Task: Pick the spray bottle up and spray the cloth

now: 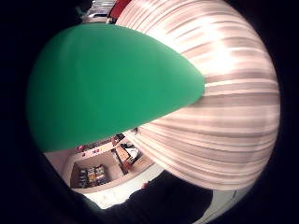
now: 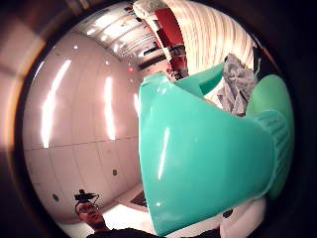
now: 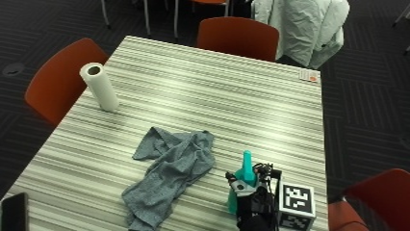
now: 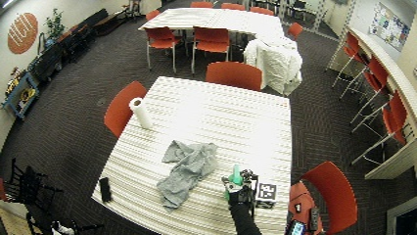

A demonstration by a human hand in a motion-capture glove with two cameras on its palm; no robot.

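Observation:
A teal spray bottle [image 3: 243, 175] stands near the table's front right, its nozzle tip pointing up and away from the person. My gloved right hand [image 3: 253, 208] grips its body from the near side. In the palm views the bottle's green body [image 1: 107, 84] and its teal spray head [image 2: 198, 153] fill much of the picture. I cannot tell whether the bottle rests on the table or is lifted. A crumpled grey cloth [image 3: 172, 174] lies on the striped table [image 3: 211, 91], just left of the bottle, and also shows beyond the spray head as the cloth [image 2: 237, 87].
A white paper towel roll [image 3: 100, 86] stands upright near the table's left edge. A dark phone [image 3: 14, 211] lies at the front left corner. Orange chairs [image 3: 238, 36] surround the table, one with a pale jacket [image 3: 301, 29] draped over it.

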